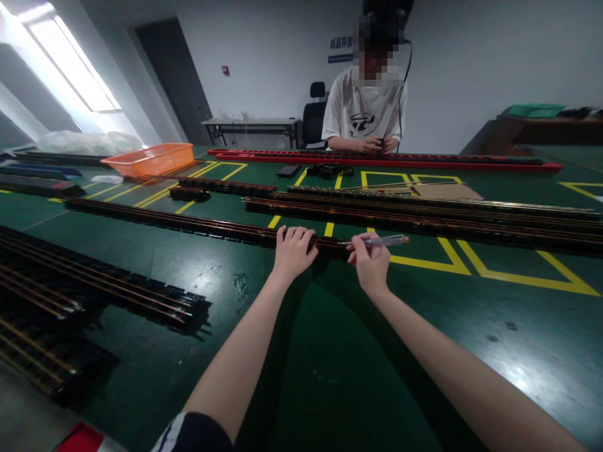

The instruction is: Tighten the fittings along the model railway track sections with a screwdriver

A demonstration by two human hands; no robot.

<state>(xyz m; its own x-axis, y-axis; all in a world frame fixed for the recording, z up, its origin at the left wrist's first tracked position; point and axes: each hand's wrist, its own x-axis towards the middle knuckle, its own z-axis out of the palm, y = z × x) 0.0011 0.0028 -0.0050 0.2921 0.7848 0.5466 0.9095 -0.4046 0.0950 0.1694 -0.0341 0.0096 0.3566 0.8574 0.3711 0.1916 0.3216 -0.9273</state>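
A long, narrow dark rail assembly (202, 225) with copper-coloured strips lies slantwise across the green table. Over its near end is my left hand (294, 250), fingers draped across the top and thumb on the near side, gripping it. My right hand (370, 260) closes on a slim pen-shaped tool (389, 240) with a clear handle and a tan end. The tool's thin tip points left and meets the rail near its right end. I cannot make out exactly what the tip touches.
More dark rails (132, 276) lie at the left, and a bundle of long rails (424, 216) stretches to the right. An orange bin (153, 160) stands behind. Across the table, a person (362, 116) handles a small dark item behind a red channel (518, 164).
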